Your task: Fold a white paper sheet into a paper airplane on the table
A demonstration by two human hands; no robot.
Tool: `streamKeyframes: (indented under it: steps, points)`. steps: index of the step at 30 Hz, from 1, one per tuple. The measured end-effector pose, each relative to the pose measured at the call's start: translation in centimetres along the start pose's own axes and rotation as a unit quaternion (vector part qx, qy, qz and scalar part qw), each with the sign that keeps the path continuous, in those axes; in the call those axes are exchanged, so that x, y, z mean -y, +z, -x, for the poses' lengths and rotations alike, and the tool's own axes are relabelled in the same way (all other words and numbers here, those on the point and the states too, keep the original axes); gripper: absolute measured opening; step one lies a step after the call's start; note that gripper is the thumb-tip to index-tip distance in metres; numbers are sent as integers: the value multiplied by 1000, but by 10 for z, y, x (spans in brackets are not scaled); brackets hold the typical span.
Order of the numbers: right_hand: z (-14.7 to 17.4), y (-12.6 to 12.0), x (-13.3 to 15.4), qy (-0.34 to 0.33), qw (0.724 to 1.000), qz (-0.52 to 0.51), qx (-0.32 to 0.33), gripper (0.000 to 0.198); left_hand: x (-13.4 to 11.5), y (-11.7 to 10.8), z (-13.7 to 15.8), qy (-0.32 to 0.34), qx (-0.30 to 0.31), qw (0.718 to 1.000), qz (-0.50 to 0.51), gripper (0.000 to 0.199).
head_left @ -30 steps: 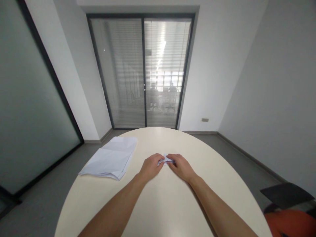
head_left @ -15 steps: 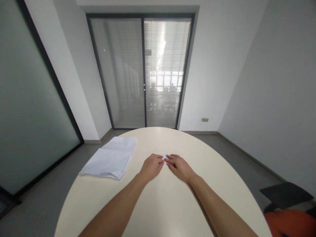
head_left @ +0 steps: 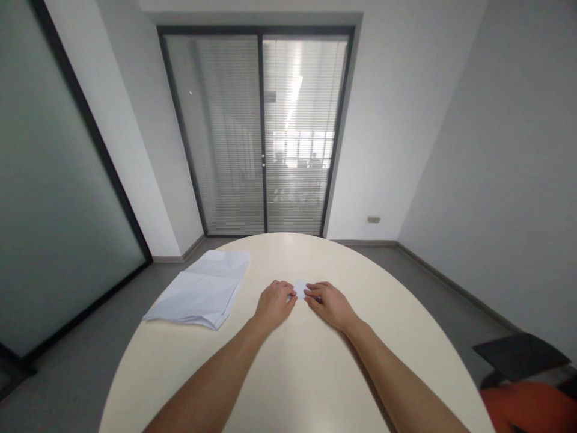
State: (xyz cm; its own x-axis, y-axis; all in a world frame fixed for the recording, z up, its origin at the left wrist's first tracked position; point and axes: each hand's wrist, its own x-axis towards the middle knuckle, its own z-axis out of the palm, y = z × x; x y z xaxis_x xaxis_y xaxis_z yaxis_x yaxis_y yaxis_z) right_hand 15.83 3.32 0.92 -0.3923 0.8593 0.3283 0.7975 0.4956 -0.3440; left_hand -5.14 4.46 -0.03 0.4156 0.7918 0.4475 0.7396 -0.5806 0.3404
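Between my two hands, low over the middle of the cream table [head_left: 288, 373], is a small piece of white paper [head_left: 300, 289]. My left hand [head_left: 276, 302] has its fingers closed on the paper's left edge. On the opposite edge, the fingers and thumb of my right hand [head_left: 330, 304] are closed on the same piece. My fingers cover both sides of it, so its full outline and any folds are hidden. Larger creased sheets of white paper [head_left: 202, 288] lie stacked to the left of my left hand, apart from it.
The table's rounded far edge faces a glass door with blinds [head_left: 216, 138]. At the lower right, beside the table, stands a chair with a red-orange seat [head_left: 527, 406] and a black part above it. A frosted glass panel [head_left: 58, 180] is on the left.
My hands have drawn slightly apart, and more of the small white paper shows between my fingers. The larger sheets lie where they were.
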Motion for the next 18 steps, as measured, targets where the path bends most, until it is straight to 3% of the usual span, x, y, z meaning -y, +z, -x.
streamKeyframes:
  steps: [10, 18]
  points:
    - [1, 2, -1, 38, 999, -5, -31, 27, -1, 0, 0, -47, 4, 999, 1, 9]
    - [0, 3, 0, 42, 998, -7, -35, 25, 2, 3, 0, -40, -1, 999, -2, 12]
